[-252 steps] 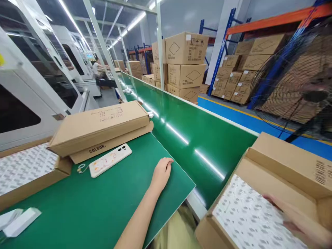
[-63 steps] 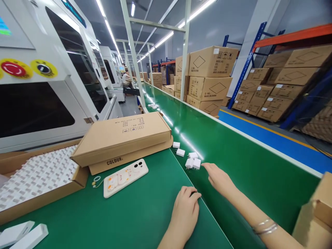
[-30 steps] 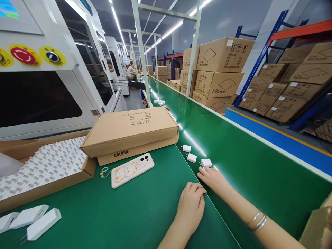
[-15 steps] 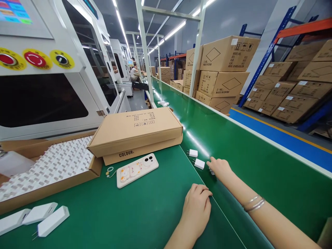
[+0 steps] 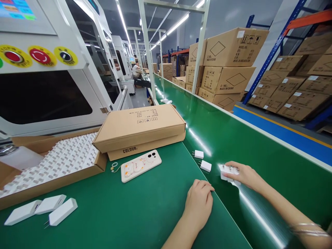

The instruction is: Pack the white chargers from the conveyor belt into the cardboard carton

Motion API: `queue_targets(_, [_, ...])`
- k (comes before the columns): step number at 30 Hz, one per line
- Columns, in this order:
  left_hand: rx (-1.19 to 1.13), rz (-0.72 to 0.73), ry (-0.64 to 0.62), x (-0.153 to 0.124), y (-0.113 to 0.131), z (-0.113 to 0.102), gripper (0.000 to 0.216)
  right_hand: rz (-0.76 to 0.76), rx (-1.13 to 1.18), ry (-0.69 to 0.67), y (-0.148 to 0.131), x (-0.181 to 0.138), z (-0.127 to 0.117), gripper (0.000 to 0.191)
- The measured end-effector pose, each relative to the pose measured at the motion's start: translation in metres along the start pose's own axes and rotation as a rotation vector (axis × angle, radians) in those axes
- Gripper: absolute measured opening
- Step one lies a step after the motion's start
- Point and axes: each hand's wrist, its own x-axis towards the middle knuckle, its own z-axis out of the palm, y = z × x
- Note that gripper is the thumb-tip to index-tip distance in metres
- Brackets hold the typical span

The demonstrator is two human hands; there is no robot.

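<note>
My right hand [image 5: 242,174], reaching over the belt, is closed on a small row of white plug chargers [image 5: 228,173] held side by side. Two more white chargers, a nearer one [image 5: 205,166] and a farther one [image 5: 199,154], lie on the belt to its left, prongs pointing left. At the worktable's edge rests my left hand [image 5: 198,204], its fingers loosely curled together and their tips partly hidden; nothing shows in it. Three loose white chargers [image 5: 63,211] lie on the table at the lower left.
A phone [image 5: 141,166] in a decorated case lies before closed cartons [image 5: 140,126]. To the left, an open box [image 5: 100,165] holds rows of chargers. A machine [image 5: 85,81] with buttons stands behind it. Beyond the green belt [image 5: 249,145] are stacked cartons [image 5: 228,79]. A person [image 5: 136,71] sits far back.
My right hand has moved right and nearer over the belt, and the chargers in its grip now show clearly. My left hand stays at the table edge. The view has shifted slightly.
</note>
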Motion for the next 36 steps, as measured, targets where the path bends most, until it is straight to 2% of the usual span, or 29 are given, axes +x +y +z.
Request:
queue_targets(3, [-0.011, 0.000, 0.003, 0.000, 0.000, 0.000, 0.030, 0.039, 0.151, -0.039, 0.011, -0.023, 0.018, 0.043])
queue_targets(5, [-0.014, 0.003, 0.004, 0.001, -0.001, 0.000, 0.031, 0.025, 0.143, -0.036, 0.011, -0.036, 0.026, 0.042])
queue_targets(9, [-0.018, 0.018, -0.001, 0.002, -0.001, 0.000, 0.033, 0.034, -0.021, 0.095, -0.004, -0.056, 0.028, 0.060])
queue_targets(11, [-0.015, 0.021, -0.001, 0.002, -0.002, 0.000, 0.032, 0.053, 0.035, 0.140, -0.014, -0.061, 0.027, 0.063])
queue_targets(16, [-0.010, 0.038, -0.003, 0.004, -0.004, 0.001, 0.030, 0.055, 0.333, 0.117, -0.026, -0.065, 0.025, 0.037])
queue_targets(19, [-0.018, 0.053, 0.002, 0.004, -0.006, 0.000, 0.030, 0.072, 0.451, 0.064, -0.021, -0.074, 0.012, 0.030])
queue_targets(21, [-0.024, 0.061, 0.005, 0.004, -0.006, 0.001, 0.029, 0.084, 0.651, -0.010, -0.018, -0.093, 0.000, 0.032])
queue_targets(22, [-0.025, 0.063, 0.006, 0.004, -0.006, 0.001, 0.029, 0.103, 0.842, -0.059, -0.017, -0.106, -0.006, 0.033])
queue_targets(25, [-0.016, 0.074, 0.004, 0.005, -0.008, 0.001, 0.029, 0.179, 1.617, -0.181, -0.019, -0.157, -0.017, 0.031])
queue_targets(27, [-0.004, 0.088, 0.002, 0.005, -0.010, 0.002, 0.028, 0.200, 1.983, -0.203, -0.022, -0.193, -0.016, 0.031])
queue_targets(30, [0.020, 0.113, 0.000, 0.006, -0.013, 0.003, 0.027, 0.205, 2.210, -0.177, -0.027, -0.236, -0.009, 0.037])
queue_targets(36, [0.103, 0.146, -0.003, 0.002, -0.014, 0.005, 0.027, 0.195, 2.299, -0.087, -0.032, -0.284, 0.000, 0.039])
